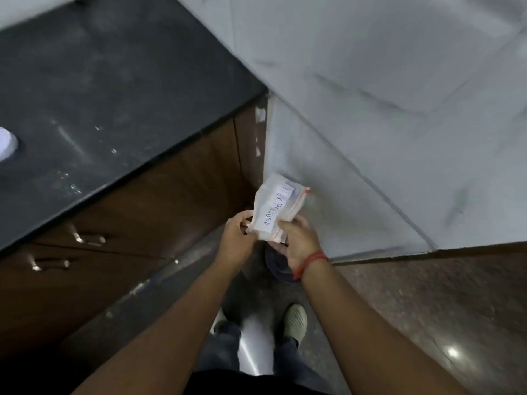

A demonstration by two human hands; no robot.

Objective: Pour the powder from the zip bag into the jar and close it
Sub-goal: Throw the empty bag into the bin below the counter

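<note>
A clear zip bag (275, 205) with a white label reading "milk powder" and a red zip strip is held upright in front of me, away from the counter. My left hand (238, 240) pinches its lower left edge. My right hand (299, 240), with a red thread at the wrist, grips its lower right corner. The bag looks crumpled and nearly flat. A white rounded object (7, 145), cut off at the left edge of the dark counter, may be the jar or its lid; I cannot tell which.
The black stone counter (99, 95) fills the upper left, with brown drawers and metal handles (88, 239) below it. A grey tiled wall (385, 124) stands at the right. A dark round bin (278, 266) sits on the floor under my hands, beyond my feet.
</note>
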